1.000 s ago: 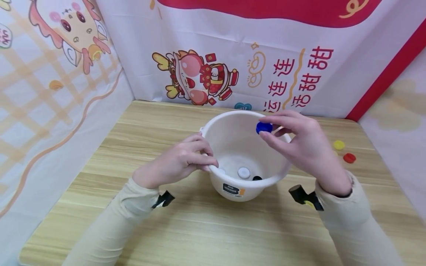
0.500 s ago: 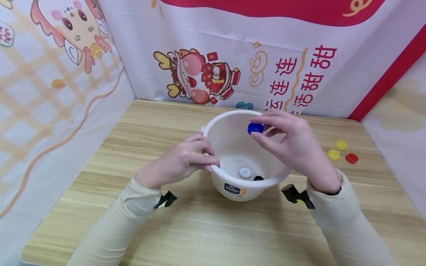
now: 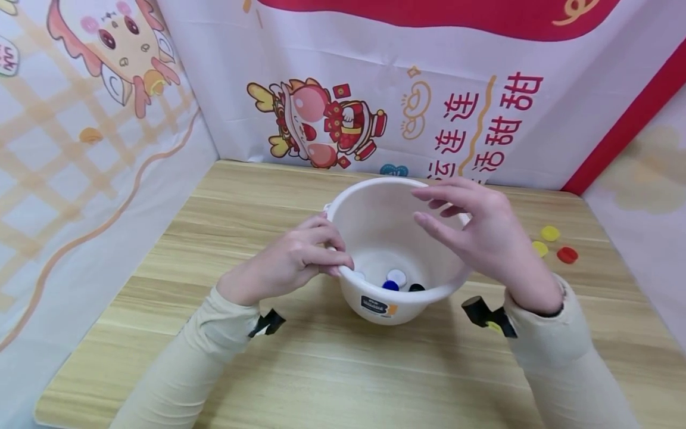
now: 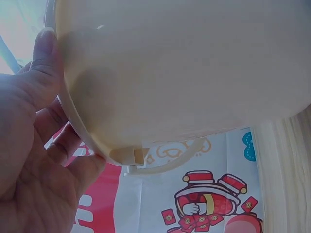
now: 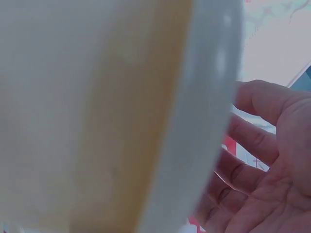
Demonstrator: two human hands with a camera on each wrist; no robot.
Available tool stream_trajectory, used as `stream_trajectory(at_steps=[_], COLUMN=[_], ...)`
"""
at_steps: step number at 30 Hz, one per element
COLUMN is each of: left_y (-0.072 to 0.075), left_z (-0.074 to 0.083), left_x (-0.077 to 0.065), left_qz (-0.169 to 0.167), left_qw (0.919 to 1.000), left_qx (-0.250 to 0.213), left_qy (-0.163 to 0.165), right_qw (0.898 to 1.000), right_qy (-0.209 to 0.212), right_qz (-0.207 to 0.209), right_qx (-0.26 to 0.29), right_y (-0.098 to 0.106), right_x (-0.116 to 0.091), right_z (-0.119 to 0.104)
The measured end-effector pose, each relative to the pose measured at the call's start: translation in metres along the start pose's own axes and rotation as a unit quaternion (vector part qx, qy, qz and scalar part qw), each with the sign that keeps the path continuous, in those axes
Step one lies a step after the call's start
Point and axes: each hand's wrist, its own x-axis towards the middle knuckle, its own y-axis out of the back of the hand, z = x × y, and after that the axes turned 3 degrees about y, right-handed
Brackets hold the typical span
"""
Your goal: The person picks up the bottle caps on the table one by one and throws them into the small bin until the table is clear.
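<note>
Blurry white bucket (image 5: 97,107) v. close up, R hand (image 5: 286,165) alongside, fingers (image 5: 255,141) apart, partly behind rim (image 5: 209,97).

Wood-grain table (image 3: 332,372), white backdrop (image 3: 364,56) with a cartoon figure (image 3: 321,124) and red lettering (image 3: 504,126), orange-checked cloth (image 3: 64,143) at left

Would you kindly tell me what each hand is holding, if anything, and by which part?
The left hand grips the white bucket by the left side of its rim; the right hand holds nothing.
</note>
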Motion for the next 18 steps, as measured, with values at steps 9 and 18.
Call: stream_trajectory(at_steps=[9,18], left_y=[-0.002,-0.001], left_z=[-0.001,0.001], left_x=[0.0,0.0], left_qz=[0.005,0.006], left_qw=[1.0,1.0], left_qx=[-0.002,0.0], left_qy=[0.001,0.001], right_qw=[0.997,0.975], right_qy=[-0.029,-0.201], right_qz=[0.051,0.037], right_qx=[-0.041,-0.082], right_y=[0.029,0.071], right_x=[-0.016,-0.044], right_z=[0.027,0.097])
